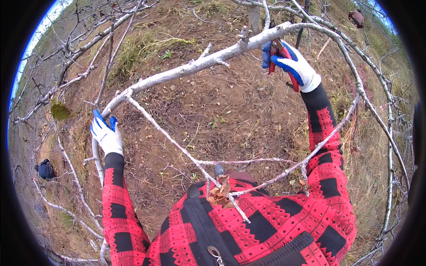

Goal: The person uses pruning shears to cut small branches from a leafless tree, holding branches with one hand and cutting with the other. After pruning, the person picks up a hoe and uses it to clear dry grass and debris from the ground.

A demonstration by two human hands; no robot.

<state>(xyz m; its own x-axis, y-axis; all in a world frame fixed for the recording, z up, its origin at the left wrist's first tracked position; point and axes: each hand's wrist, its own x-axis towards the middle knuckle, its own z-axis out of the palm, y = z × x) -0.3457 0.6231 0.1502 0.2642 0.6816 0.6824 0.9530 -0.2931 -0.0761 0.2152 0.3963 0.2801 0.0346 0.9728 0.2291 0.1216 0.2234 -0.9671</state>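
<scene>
My left hand (pixel 108 134), in a white glove with blue-coated fingers, rests against the lower left end of a thick, pale tree branch (pixel 186 69), thumb and fingers around it. Higher up at the right, my right hand (pixel 296 65), gloved alike, is closed around red-handled pruning shears (pixel 285 53). Their jaws point up toward the underside of the same branch; whether they touch it cannot be told. Short cut stubs (pixel 244 36) stick out of the branch above. A thin side branch (pixel 166 133) runs down from it to dry brown leaves (pixel 220 192) before my chest.
Bare branches (pixel 361 88) arch along the right, and more twigs (pixel 83 50) crowd the left. The trunk (pixel 254 18) stands at the top. Sloping soil (pixel 199 109) with dry grass lies below. A person in dark clothing (pixel 46 169) is far off at the left.
</scene>
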